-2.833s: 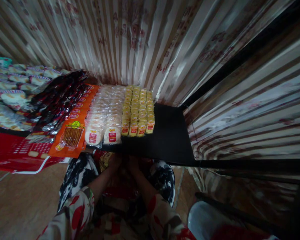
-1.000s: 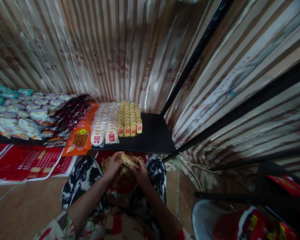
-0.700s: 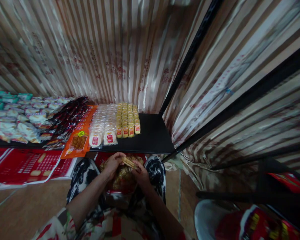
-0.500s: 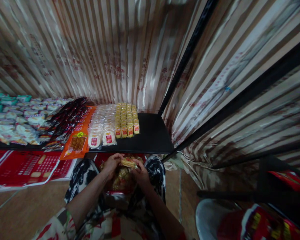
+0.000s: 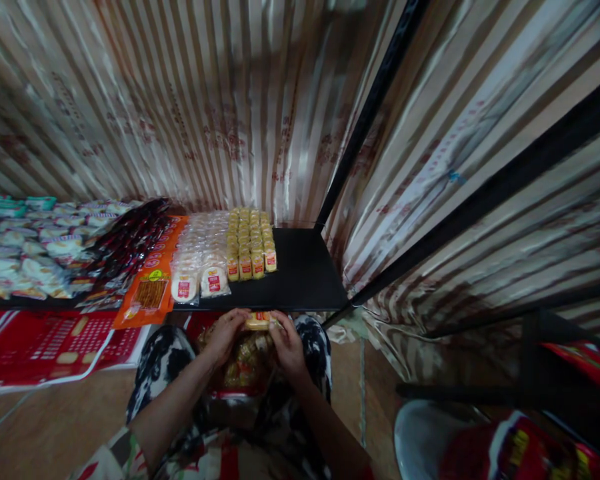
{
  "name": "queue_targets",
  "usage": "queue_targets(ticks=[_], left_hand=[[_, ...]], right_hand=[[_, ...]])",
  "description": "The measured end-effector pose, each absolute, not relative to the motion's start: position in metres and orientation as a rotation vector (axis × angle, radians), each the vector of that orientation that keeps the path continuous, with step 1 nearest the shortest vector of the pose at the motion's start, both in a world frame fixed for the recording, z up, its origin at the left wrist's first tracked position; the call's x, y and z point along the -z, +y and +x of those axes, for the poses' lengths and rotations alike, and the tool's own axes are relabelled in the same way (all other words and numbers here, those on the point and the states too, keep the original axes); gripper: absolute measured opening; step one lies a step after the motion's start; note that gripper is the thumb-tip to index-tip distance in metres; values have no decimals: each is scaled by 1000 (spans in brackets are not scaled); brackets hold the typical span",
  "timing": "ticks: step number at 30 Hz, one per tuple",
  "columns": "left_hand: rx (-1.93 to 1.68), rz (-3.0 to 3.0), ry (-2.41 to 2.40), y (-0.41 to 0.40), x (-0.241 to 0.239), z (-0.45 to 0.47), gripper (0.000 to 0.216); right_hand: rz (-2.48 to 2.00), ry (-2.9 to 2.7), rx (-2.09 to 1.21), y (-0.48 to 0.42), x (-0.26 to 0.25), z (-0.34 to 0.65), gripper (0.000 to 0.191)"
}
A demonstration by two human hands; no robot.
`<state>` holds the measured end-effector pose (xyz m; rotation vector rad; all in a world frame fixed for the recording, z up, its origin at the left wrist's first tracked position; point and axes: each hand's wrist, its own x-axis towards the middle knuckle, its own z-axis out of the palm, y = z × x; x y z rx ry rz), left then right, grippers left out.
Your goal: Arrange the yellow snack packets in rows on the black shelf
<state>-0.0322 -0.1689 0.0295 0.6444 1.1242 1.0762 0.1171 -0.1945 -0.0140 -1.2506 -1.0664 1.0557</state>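
Between my two hands, just in front of the shelf edge, is a yellow wrapped snack packet (image 5: 259, 321) with a red label. The fingers of my left hand (image 5: 229, 333) pinch its left end, and my right hand (image 5: 286, 341) grips its right end. Below them, between my knees, a red-edged container (image 5: 240, 393) holds more yellow wrapped snack packets (image 5: 243, 363). On the black shelf (image 5: 300, 267) stand several rows of matching yellow packets (image 5: 251, 247), with red labels facing me.
Left along the shelf lie clear-wrapped white crackers (image 5: 200, 257), an orange snack bag (image 5: 150, 290), dark packets (image 5: 127, 243) and white packets (image 5: 40, 257). Black metal posts (image 5: 367, 123) slant at the right. A striped curtain (image 5: 205, 100) hangs behind. Red bags (image 5: 525, 447) sit lower right.
The packet has turned so its red label faces up, and both hands have closed in on its ends. The view has shifted slightly.
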Motion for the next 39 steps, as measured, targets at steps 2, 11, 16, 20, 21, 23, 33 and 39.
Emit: queue_targets(ticks=[2,11,16,20,21,23,33,39], left_hand=[[-1042,693,1160,-173,-29,-28,22],[-1185,1144,1310,-167,-16,-6,9],[-1288,1337,1427,-153,-11,14,7],[-1231,1487,1486,-145,-13,24,18],[-1210,1533,1525,-143,-14,25,22],[-1154,1632,1612,-139,-17,26,28],[-1014,1809,1658,-116,-26,39,45],[-971,1915,1638,-107,-20,42,48]], right_hand=[[-1262,-1032,-1047,-186,9,120,32],[-1187,-738,-1221,-161,-5,114,61],[-1167,-747,-1279,-152,-3,117,42],[-1180,-805,-1213,-133,-5,127,37],[-1192,-829,-1182,-126,-6,130,36],[-1215,-891,-1119,-112,-6,136,34],[-1340,-1147,-840,-63,1,143,34],[-1339,-1168,-790,-56,0,141,33]])
